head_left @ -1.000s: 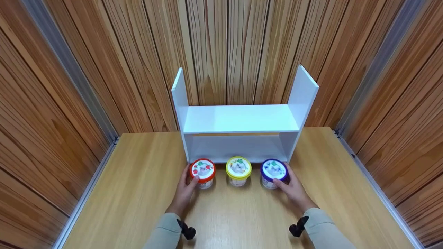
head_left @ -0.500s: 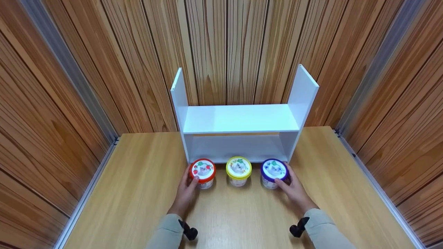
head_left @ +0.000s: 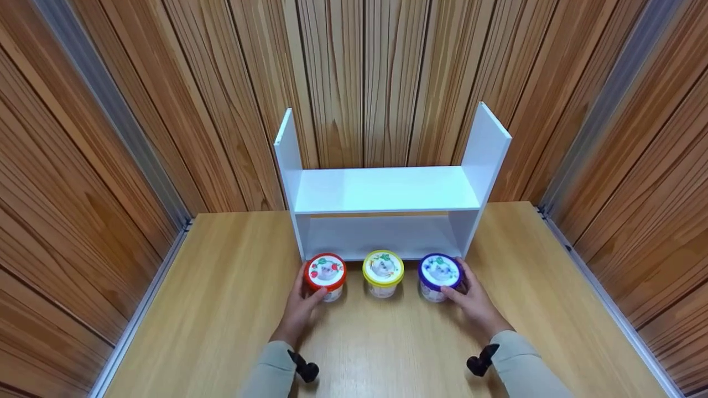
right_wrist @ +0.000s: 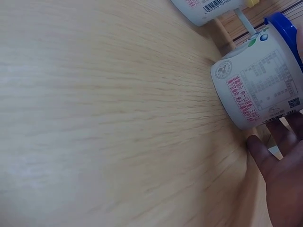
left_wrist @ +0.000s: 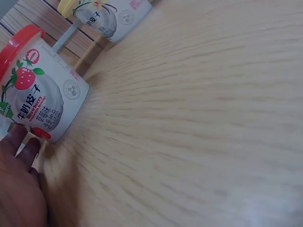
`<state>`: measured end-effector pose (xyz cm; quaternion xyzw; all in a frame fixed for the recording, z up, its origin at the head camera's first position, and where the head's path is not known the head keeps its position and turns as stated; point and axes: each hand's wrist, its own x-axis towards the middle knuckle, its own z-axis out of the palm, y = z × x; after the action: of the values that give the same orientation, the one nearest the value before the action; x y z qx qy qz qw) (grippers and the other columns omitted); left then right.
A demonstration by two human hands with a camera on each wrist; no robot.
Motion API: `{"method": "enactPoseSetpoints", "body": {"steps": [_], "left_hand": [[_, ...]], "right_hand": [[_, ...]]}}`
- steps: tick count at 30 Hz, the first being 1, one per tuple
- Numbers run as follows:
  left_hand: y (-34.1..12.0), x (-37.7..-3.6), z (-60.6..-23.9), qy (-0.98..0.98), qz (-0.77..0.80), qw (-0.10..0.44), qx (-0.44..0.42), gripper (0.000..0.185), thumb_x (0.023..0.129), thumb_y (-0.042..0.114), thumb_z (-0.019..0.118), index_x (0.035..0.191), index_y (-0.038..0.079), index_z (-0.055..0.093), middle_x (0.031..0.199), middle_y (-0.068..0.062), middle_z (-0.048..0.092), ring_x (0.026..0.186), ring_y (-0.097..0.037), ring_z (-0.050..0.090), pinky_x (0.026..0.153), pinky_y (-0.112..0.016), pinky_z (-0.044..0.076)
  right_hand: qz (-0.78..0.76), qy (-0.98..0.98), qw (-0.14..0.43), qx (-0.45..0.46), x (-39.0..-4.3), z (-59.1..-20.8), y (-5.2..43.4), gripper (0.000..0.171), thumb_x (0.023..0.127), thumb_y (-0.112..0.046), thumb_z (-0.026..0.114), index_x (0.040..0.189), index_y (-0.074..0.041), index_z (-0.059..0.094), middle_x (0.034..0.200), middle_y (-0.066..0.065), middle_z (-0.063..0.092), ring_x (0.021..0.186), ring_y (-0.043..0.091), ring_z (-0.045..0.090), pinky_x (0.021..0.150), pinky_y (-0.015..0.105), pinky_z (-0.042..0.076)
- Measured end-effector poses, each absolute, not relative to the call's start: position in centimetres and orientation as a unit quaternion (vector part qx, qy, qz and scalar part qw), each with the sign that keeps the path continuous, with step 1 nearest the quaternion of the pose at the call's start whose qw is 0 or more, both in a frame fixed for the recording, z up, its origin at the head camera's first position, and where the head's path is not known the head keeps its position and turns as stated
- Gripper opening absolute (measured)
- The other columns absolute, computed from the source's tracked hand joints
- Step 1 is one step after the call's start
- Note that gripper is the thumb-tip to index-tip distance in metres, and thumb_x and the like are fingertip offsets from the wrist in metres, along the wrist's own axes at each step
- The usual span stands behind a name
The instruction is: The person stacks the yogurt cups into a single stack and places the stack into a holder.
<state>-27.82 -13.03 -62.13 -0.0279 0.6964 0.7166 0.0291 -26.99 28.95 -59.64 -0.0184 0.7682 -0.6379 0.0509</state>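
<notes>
Wood panelling is seen behind a white shelf [head_left: 381, 190] on the tabletop [head_left: 221, 309], where the left hand [head_left: 301, 309] is curled around the red-lidded tub [head_left: 325, 275] and the right hand [head_left: 470, 304] around the blue-lidded tub [head_left: 439, 275]. From the left wrist, fingers [left_wrist: 21, 146] are pressed to the tub's base. From the right wrist, the tub's smooth sides look light, rigid, best clasped midway.
</notes>
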Motion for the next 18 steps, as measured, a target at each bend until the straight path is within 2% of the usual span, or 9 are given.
{"method": "enactPoseSetpoints", "body": {"steps": [3, 7, 14, 18], "left_hand": [[-13.08, -27.93, -62.2, 0.696, 0.716, 0.029, -0.032, 0.103, 0.083, 0.032, 0.084, 0.162, 0.033, 0.019, 0.167, -0.003, 0.018, 0.152, -0.031, 0.016, 0.119, -0.05, 0.029], [-12.96, -27.84, -62.27, 0.7, 0.713, 0.02, -0.034, 0.103, 0.081, 0.032, 0.086, 0.161, 0.035, 0.021, 0.167, -0.002, 0.021, 0.152, -0.031, 0.019, 0.119, -0.05, 0.03], [-12.84, -27.6, -62.38, 0.708, 0.706, 0.012, -0.031, 0.102, 0.081, 0.036, 0.085, 0.161, 0.036, 0.021, 0.167, -0.002, 0.021, 0.151, -0.031, 0.02, 0.119, -0.051, 0.03], [-12.75, -27.6, -62.34, 0.709, 0.704, 0.015, -0.031, 0.101, 0.083, 0.038, 0.084, 0.161, 0.036, 0.021, 0.167, -0.002, 0.02, 0.152, -0.031, 0.019, 0.12, -0.05, 0.028]], "right_hand": [[-0.636, 0.769, 0.065, -0.011, -27.07, -59.53, 29.12, 0.093, 0.098, -0.026, 0.069, 0.164, -0.022, 0.004, 0.169, 0.014, 0.003, 0.155, 0.037, 0.001, 0.123, 0.055, 0.012], [-0.635, 0.769, 0.069, -0.014, -27.15, -59.48, 29.3, 0.093, 0.096, -0.028, 0.071, 0.164, -0.021, 0.008, 0.169, 0.015, 0.006, 0.155, 0.037, 0.004, 0.123, 0.055, 0.013], [-0.618, 0.784, 0.054, -0.026, -27.43, -59.5, 29.51, 0.091, 0.095, -0.024, 0.072, 0.163, -0.014, 0.013, 0.168, 0.018, 0.011, 0.154, 0.039, 0.011, 0.122, 0.053, 0.018], [-0.622, 0.781, 0.06, -0.022, -27.4, -59.45, 29.63, 0.092, 0.095, -0.025, 0.072, 0.163, -0.014, 0.012, 0.168, 0.018, 0.011, 0.154, 0.039, 0.012, 0.122, 0.052, 0.02]]}}
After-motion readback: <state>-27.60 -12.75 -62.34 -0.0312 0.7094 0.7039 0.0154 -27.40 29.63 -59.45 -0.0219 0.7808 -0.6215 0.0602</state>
